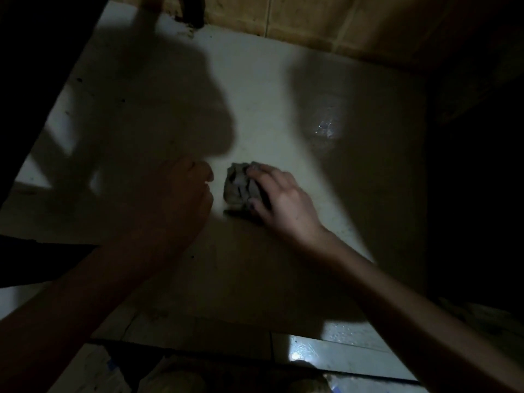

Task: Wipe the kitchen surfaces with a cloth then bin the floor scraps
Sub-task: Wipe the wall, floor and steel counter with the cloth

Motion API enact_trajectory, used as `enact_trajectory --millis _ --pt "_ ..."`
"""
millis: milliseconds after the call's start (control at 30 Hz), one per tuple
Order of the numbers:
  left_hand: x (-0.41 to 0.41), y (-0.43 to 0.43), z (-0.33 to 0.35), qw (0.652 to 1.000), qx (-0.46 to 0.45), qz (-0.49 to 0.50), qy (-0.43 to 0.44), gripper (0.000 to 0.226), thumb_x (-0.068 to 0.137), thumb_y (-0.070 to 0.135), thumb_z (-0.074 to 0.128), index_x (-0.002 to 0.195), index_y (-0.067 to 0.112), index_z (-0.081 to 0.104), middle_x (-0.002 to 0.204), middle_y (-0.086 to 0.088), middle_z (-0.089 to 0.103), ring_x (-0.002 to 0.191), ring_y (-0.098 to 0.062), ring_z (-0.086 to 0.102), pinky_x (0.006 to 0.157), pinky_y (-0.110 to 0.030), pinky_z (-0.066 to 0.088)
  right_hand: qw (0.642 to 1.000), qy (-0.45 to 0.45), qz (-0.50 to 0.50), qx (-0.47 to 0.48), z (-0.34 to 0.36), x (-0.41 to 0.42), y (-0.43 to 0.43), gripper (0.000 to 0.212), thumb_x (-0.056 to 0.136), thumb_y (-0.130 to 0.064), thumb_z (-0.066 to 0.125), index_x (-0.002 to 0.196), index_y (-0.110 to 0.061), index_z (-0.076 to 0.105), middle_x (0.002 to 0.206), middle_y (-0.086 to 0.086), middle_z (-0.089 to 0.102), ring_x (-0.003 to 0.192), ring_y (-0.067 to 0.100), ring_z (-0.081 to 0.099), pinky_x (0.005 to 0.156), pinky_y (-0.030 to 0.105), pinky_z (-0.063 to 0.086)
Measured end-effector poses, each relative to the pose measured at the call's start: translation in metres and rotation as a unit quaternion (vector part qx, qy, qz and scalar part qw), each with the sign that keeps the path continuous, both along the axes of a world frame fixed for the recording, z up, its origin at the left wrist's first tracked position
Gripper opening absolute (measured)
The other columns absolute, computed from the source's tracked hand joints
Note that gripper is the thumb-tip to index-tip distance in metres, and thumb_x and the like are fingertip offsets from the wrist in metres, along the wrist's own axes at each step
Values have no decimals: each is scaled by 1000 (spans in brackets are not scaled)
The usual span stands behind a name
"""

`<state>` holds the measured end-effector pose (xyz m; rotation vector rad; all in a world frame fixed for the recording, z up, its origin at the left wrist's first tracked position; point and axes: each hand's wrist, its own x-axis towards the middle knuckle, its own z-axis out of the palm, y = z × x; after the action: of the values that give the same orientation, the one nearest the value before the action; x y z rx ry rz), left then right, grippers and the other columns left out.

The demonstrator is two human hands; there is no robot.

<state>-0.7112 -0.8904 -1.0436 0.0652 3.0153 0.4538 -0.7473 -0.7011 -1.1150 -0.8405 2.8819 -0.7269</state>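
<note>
A: Okay, head view, quick pass. What have I got in the middle?

B: Crumpled grey cloth [236, 185], dead centre of the frame, lying on the pale counter [255, 95]. I see the right hand [280, 199] coming in from the lower right. Its fingers [256, 172] are curled over the cloth's top edge and the thumb is tucked at its lower side. I'm logging that as a grip on the cloth.

A: Left hand?

B: I've got the left hand [175, 199] just left of the cloth, with a small gap between them, not touching. It's deep in shadow. Fingers are curled into a fist and I see nothing inside them. I can't tell whether it rests on the counter or hangs over it.

A: Anything else up there?

B: Clear shiny thing [326, 123] to the upper right of centre, well apart from the cloth. Glass or plastic, too blurred for me to say. Dark lump [192, 12] at the top edge, left of centre, at the back of the counter. I can't identify it. A big shadow lies across the upper left.

A: Surroundings?

B: Tan tiled wall [312, 21] along the top. Floor tiles [340, 353] along the bottom, with a bright glare patch right of centre. Pale stuff with blue marks [113, 367] at the bottom left, too dim for me to name.
</note>
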Motion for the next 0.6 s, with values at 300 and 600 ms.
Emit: enact_trajectory --millis 300,600 --pt "-12 7 -10 1000 24 -3 7 24 89 15 50 109 6 62 109 -20 59 101 -38 54 89 -45 42 883 -40 -454 -112 0 -98 126 49 87 -20 62 132 -7 48 134 14 51 125 26 47 108 33 35" --pt "-36 24 -10 999 15 -8 44 24 79 13 50 95 7 66 101 -22 63 95 -41 60 84 -51 50 973 -6 -216 -76 -3 -31 50 47 86 -20 60 131 -17 48 128 7 54 117 26 49 100 34 39"
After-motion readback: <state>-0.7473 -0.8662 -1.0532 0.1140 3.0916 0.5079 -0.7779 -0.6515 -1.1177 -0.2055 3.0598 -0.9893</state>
